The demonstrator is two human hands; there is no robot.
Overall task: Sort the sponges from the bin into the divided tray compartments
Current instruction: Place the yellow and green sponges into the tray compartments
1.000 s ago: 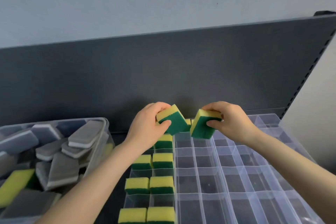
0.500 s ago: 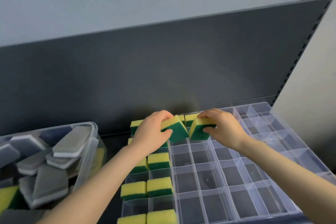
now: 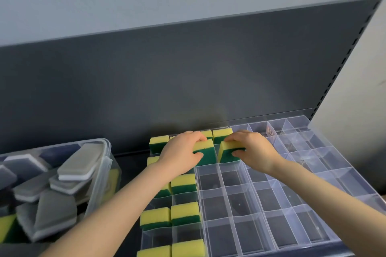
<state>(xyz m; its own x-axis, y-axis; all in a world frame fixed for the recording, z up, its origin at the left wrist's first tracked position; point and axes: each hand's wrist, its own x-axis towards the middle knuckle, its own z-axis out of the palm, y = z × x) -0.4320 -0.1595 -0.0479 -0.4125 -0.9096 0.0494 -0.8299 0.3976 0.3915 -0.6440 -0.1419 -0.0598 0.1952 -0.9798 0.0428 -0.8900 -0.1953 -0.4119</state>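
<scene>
Bin point(image 3: 108, 159): clear plastic, on the left and apart from the tray. It is piled with grey sponges point(image 3: 80, 164) lying at odd angles, and a yellow-and-green bin sponge point(image 3: 6, 227) shows at its near corner.

Tray point(image 3: 271, 196): clear plastic, split into a grid of small compartments, set against the dark back panel point(image 3: 188, 79).

Stored sponges point(image 3: 184, 214): yellow-and-green, yellow side up, one per compartment. They sit in the two left columns and along the left part of the back row.

Left hand point(image 3: 179, 152): grips the left sponge point(image 3: 206, 153), fingers over its yellow top and thumb on the green front face. The sponge is in the third column, just in front of the back row.

Right hand point(image 3: 255, 150): pinches the right sponge point(image 3: 228, 153) the same way, in the next compartment to the right. This sponge is tilted.

Seating: both held sponges are partly down in their compartments and nearly touching; whether they reach the floor is probably not readable here.
</scene>
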